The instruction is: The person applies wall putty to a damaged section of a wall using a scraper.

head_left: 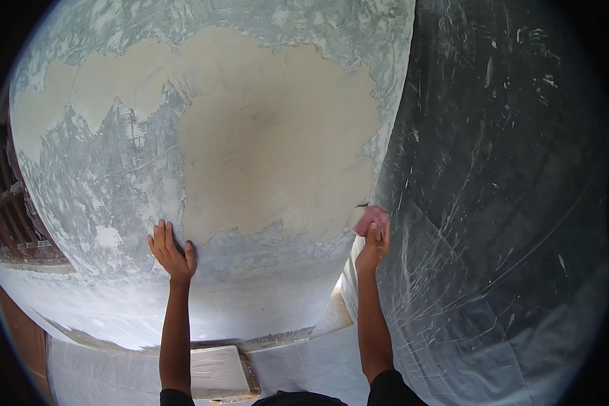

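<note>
A large grey-white wall fills the middle, with a wide beige patch of filler spread over it. My left hand lies flat on the wall with its fingers apart, just below the patch's lower left edge. Near the wall's right edge, my right hand grips a flat pinkish-red piece with a pale side, slightly blurred. This piece is by the patch's lower right corner. Whether it is a scraper or a folded sanding sheet, I cannot tell.
Dark plastic sheeting, streaked with white splashes, hangs along the right. Below the wall, a pale rectangular panel or tray lies on grey sheeting. At the far left is a dark brown grille.
</note>
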`<state>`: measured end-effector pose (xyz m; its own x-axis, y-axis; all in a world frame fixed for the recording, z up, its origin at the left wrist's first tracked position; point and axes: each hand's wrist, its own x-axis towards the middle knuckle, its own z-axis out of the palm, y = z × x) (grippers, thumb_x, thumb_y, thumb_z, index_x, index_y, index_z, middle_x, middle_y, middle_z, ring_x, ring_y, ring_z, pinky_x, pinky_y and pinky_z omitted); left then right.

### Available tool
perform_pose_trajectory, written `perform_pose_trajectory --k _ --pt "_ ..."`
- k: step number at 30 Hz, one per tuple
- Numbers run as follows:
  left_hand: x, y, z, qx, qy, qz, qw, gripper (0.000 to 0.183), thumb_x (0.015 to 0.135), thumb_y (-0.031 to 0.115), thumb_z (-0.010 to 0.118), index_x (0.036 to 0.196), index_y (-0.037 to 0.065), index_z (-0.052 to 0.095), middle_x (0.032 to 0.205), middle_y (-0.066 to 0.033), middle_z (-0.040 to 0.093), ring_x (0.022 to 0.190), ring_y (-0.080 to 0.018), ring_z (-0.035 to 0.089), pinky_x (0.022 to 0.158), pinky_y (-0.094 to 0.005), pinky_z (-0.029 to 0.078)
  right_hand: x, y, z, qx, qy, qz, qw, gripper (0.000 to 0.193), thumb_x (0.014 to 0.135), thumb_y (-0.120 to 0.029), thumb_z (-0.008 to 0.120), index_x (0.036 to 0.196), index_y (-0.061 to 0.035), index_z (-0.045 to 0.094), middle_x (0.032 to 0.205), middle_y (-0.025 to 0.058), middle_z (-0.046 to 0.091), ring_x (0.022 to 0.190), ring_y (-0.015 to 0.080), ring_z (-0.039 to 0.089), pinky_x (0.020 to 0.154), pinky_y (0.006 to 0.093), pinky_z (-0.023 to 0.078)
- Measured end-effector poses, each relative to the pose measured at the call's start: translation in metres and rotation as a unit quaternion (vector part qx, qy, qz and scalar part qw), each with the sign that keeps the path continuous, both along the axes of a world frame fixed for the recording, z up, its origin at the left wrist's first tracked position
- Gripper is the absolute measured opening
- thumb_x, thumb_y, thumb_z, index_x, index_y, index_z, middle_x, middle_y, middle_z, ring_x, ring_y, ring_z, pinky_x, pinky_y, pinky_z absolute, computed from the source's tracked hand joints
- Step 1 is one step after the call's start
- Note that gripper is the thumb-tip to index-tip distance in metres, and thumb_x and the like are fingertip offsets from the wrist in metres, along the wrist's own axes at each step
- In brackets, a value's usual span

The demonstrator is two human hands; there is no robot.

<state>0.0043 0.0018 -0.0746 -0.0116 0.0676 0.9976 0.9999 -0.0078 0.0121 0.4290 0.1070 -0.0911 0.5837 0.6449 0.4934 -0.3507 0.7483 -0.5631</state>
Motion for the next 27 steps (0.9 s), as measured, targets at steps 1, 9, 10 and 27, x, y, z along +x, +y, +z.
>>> perform_pose_trajectory --k 1,9,10,27 --pt "-0.001 0.0 -0.001 0.0 0.002 0.003 1.0 0.052 0.094 0.032 0.041 0.131 -0.005 0.044 0.136 -0.0216 0.045 0.132 -0.0355 0.034 0.111 -0.0514 0.018 0.007 0.0 -0.006 0.001 -0.001 0.004 1.0 0.053 0.09 -0.006 0.062 0.136 0.0032 0.04 0.119 0.0105 0.058 0.106 0.0149 0.056 0.093 0.0247 0.042" --pt "-0.002 -0.001 0.0 -0.01 0.007 0.001 1.0 0.054 0.096 0.033 0.039 0.134 -0.004 0.04 0.139 -0.022 0.041 0.133 -0.0361 0.032 0.111 -0.0522 0.017 -0.024 -0.019 -0.023 -0.027 -0.092 0.043 0.994 0.052 0.09 -0.007 0.062 0.137 0.0005 0.04 0.117 0.0104 0.059 0.104 0.0143 0.057 0.09 0.0254 0.044" --pt "-0.003 -0.002 -0.001 -0.011 0.006 0.002 1.0 0.054 0.096 0.033 0.039 0.134 -0.004 0.04 0.139 -0.0221 0.041 0.133 -0.0363 0.032 0.111 -0.0522 0.017 -0.029 -0.017 -0.021 -0.035 -0.115 0.04 0.992 0.052 0.09 -0.009 0.063 0.136 0.0007 0.042 0.117 0.0102 0.059 0.103 0.0141 0.057 0.09 0.0254 0.044" --pt "-0.006 0.0 -0.011 -0.033 0.0 -0.033 0.999 0.052 0.094 0.031 0.041 0.134 -0.001 0.042 0.14 -0.0179 0.042 0.134 -0.0332 0.032 0.112 -0.0509 0.015 -0.037 -0.014 -0.035 -0.009 0.014 0.06 0.998 0.049 0.088 -0.007 0.065 0.131 0.0054 0.046 0.116 0.0104 0.059 0.105 0.0151 0.056 0.09 0.0247 0.045"
